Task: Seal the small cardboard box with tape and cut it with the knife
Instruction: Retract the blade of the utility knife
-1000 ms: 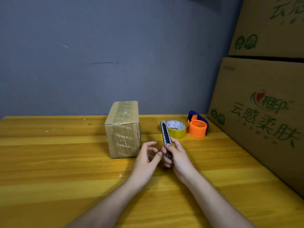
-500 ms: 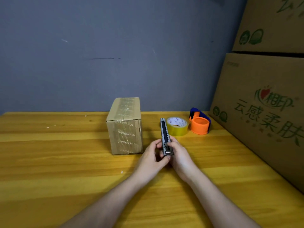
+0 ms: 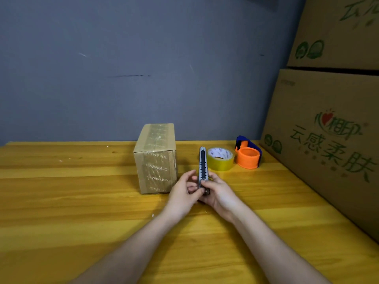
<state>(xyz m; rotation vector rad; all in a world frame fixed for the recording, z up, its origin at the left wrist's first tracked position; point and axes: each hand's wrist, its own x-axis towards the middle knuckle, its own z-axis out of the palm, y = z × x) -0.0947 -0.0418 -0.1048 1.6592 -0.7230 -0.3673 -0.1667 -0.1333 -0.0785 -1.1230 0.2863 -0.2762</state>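
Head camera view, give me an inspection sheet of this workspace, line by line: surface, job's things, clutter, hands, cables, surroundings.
Surface: yellow wooden table, a few small pale specks on it.
Job's things: small brown cardboard box standing on the table, printed tape already over its top and front; grey utility knife held above the table, tip pointing away; no blade seen; yellow tape roll lying flat right of the knife.
Clutter: orange and blue tape dispenser beside the roll.
Hands: left hand and right hand both grip the knife's near end.
Cables: nothing seen.
Surroundings: grey wall behind; large printed cardboard cartons stacked at right.
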